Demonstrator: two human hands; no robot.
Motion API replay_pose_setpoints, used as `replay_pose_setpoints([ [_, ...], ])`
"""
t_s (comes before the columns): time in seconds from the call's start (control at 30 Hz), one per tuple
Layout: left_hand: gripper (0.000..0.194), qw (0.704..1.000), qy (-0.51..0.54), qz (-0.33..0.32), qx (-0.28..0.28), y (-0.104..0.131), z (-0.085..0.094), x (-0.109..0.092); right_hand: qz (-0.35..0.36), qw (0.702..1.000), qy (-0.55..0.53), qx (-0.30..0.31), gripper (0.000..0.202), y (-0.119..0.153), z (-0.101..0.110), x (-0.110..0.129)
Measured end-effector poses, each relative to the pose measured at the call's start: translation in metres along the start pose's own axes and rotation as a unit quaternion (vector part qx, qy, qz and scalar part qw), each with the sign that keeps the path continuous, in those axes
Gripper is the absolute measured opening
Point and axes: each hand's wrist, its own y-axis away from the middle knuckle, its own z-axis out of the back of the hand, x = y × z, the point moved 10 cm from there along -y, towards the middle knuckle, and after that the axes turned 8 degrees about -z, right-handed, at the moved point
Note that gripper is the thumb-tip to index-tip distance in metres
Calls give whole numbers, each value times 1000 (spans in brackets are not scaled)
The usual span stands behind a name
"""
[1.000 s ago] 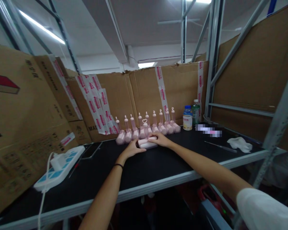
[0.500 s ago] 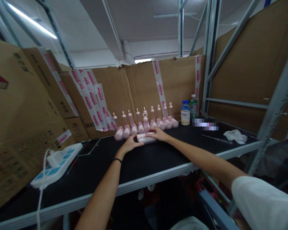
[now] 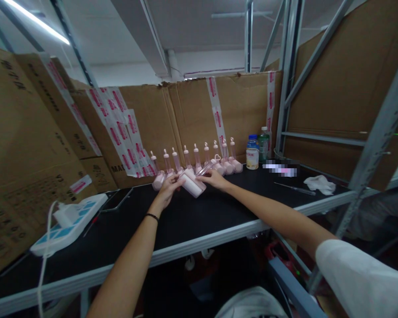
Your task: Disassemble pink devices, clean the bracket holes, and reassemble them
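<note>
Black counter (image 3: 185, 225) underneath, and the left hand (image 3: 167, 189) grips a tilted pink piece (image 3: 193, 184), right hand (image 3: 216, 180) pinching at its clear tube (image 3: 204, 169), some fingertips hidden; beyond, a row of similar pieces (image 3: 196, 152), partly blocked; off right, a pixelated item (image 3: 280, 168), unreadable.

Ten pink devices (image 3: 194, 184), two bottles (image 3: 252, 157), one cloth (image 3: 320, 184)

We see smooth plastic on the pink gadget (image 3: 194, 184) and the power strip (image 3: 66, 232). Our tabletop (image 3: 185, 221) looks matt, its edge (image 3: 219, 238) metal; the wall (image 3: 187, 110) is dull cardboard, the rag (image 3: 320, 184) wrinkled cloth.
</note>
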Motion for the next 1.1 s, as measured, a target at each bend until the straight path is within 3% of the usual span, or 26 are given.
replay_pose_setpoints([
  [0.17, 54, 1000, -7, 18, 7, 1, 1, 1, -10, 998, -26, -52, 43, -6, 17, -3],
  [0.37, 56, 997, -64, 30, 14, 2, 18, 1, -25, 981, -72, -180, 45, -10, 69, -13],
  [0.5, 57, 987, -140, 40, 65, 4, 25, 4, -37, 969, -108, -219, 47, -8, 86, -20],
  [0.67, 53, 964, -240, 38, 105, 8, 27, 5, -44, 971, -138, -190, 50, -11, 73, -22],
  [0.77, 61, 958, -279, 5, 67, 3, 33, -10, -53, 975, -156, -149, 51, -13, 59, -21],
  [0.87, 64, 955, -293, -51, 9, -2, 34, -38, -57, 976, -176, -111, 51, -12, 44, -17],
  [0.97, 51, 953, -281, -106, -38, -4, 20, -66, -52, 978, -189, -76, 49, -8, 27, -6],
  [1.1, 52, 957, -236, -143, -94, 0, -10, -90, -33, 981, -190, -34, 48, 0, -2, 13],
])
